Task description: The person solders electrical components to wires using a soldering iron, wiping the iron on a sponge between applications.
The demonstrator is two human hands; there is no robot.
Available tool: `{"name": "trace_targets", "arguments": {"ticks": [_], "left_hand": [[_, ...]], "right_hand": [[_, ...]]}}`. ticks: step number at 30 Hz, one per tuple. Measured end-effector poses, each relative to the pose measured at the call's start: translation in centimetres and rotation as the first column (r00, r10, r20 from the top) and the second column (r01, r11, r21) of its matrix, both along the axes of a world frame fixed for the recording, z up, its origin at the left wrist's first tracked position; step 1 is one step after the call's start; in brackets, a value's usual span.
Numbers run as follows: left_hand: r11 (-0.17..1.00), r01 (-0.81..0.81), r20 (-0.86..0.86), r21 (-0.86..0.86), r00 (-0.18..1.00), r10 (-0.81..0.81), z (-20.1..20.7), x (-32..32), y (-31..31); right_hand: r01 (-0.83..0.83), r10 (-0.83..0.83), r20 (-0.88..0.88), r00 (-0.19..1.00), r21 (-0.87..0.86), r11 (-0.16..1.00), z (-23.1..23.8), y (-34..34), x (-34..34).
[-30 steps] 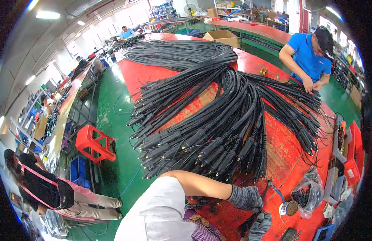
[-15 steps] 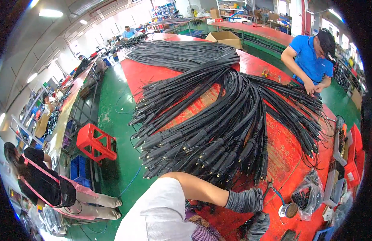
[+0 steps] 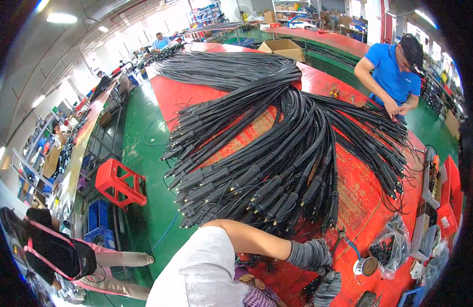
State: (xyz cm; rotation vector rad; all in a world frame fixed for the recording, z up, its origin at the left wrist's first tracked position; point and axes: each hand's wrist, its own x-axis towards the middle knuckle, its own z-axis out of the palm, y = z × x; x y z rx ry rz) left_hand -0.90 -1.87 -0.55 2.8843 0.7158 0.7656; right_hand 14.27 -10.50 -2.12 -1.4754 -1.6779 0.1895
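Note:
My left hand (image 3: 312, 255), in a grey striped glove, reaches in over the front of the red table (image 3: 367, 179). Its fingers curl downward; whatever they pinch is too small and dark to make out. Close below it, my right hand (image 3: 327, 290) wears a matching glove and has its fingers bent toward the left one; what lies in it is hidden. Just beyond the left hand spreads a big bundle of black cables (image 3: 257, 189), with thick ribbed ends and small metal tips facing me. Beside the gloves, pliers (image 3: 339, 242) lie next to a solder spool (image 3: 368, 266).
A clear bag of black parts (image 3: 384, 249) and several bins (image 3: 445, 220) line the right edge. Across the table, a person in blue (image 3: 391, 77) handles cable ends. A red stool (image 3: 121, 183) and another person (image 3: 57, 250) are at left; an open carton (image 3: 282, 49) stands behind.
My left hand's fingers have bent lower, closer to my right hand. At left, the person in black has shifted down in the view. The cable bundle lies as before.

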Motion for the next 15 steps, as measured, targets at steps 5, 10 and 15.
{"name": "trace_targets", "arguments": {"ticks": [5,10,15], "left_hand": [[0.988,0.131,-0.38,-0.079,0.912,-0.151,-1.1,1.6,0.1],[0.663,0.031,-0.339,0.748,0.877,0.341,1.4,0.1,1.2],[0.981,0.045,-0.111,-0.191,0.992,-0.067,4.1,-2.2,2.8]], "right_hand": [[0.218,-0.148,0.796,0.587,0.021,0.976,-10.6,-3.0,4.7],[-0.087,-0.048,-0.247,0.968,-0.507,0.858,3.0,0.6,-0.4],[-0.061,0.049,-0.12,0.992,-0.097,0.993,2.6,1.9,0.3]]}}
